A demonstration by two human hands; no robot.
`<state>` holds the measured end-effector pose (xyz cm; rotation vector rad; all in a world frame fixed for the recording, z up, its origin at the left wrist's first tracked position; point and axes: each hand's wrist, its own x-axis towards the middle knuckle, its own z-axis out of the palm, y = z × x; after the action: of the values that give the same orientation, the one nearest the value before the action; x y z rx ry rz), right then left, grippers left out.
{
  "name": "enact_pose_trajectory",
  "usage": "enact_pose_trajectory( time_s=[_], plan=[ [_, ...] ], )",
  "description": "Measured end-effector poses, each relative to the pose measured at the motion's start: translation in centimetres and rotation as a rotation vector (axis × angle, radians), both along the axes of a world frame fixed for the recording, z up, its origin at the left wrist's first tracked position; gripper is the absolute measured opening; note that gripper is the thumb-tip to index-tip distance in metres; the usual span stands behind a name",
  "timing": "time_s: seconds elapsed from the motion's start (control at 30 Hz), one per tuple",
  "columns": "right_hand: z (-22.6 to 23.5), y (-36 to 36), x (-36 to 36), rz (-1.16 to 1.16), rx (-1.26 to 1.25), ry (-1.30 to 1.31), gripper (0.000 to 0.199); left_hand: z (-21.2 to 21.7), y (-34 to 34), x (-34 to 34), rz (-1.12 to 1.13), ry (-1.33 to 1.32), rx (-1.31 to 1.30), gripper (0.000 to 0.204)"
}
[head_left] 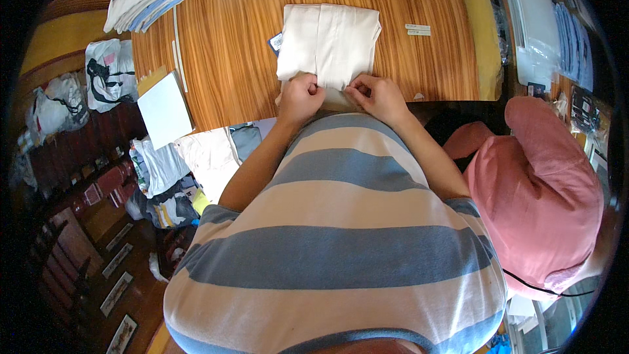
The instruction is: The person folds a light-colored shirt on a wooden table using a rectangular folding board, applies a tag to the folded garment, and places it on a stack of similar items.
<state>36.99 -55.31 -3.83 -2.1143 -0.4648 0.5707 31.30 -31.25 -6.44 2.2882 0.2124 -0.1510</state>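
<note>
- Clock directions are taken from the folded cream cloth [327,39], which lies on the wood-grain table [229,39] straight ahead of your torso, noon being away from you.
- Your left hand [301,98] is at 7 o'clock, curled into a loose fist with its thumb against the forefinger, pinching the cloth's near edge.
- Your right hand [379,97] is at 5 o'clock, bent inward at the wrist, its thumb and forefinger pinching that same edge.
- Both your forearms angle inward, so your hands sit close together but apart.
- At 9 o'clock, a blue-and-white tag [275,44] pokes out from the cloth's side.
- Between 8 and 9 o'clock, well beyond the table, a clear plastic bag [62,105] holds whitish contents, too small to identify.
- At 3 o'clock, past the table, clear plastic packaging [536,26] covers something pale; you cannot tell what.
- Just beside that packaging are folded blue garments [573,46].
</note>
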Motion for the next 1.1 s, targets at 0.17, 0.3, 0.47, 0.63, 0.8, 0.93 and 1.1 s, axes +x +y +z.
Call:
enact_pose_trajectory(
  time_s=[0.17, 0.3, 0.47, 0.63, 0.8, 0.93, 1.1],
  plan=[
    [-0.5, 0.7, 0.0, 0.035, -0.132, -0.123, 0.034, 0.7, -1.4, -0.3, 0.103, 0.074, -0.224, 0.015],
    [-0.4, 0.1, -0.1, 0.009, -0.114, -0.096, 0.037, 3.6, -2.0, 0.2, -0.043, 0.024, 0.054, 0.015],
    [-0.2, 0.1, -0.2, 0.029, -0.111, -0.139, 0.036, 3.8, -1.9, 0.6, -0.132, -0.021, 0.401, 0.018],
    [-0.2, 0.0, -0.1, 0.035, -0.106, -0.112, 0.035, 3.5, -1.5, 0.3, -0.154, -0.001, 0.427, 0.019],
    [-0.7, -0.4, -0.1, 0.047, -0.100, -0.101, 0.034, 3.3, -1.0, 0.1, -0.138, 0.064, 0.382, 0.019],
    [-0.5, -0.4, -0.1, 0.041, -0.103, -0.103, 0.035, 3.9, -0.9, 0.0, -0.149, 0.068, 0.492, 0.018],
    [0.1, -1.9, 0.0, -0.102, -0.084, -0.190, 0.035, 7.0, 2.1, 1.0, 0.150, -0.228, 0.348, 0.024]
  ],
)
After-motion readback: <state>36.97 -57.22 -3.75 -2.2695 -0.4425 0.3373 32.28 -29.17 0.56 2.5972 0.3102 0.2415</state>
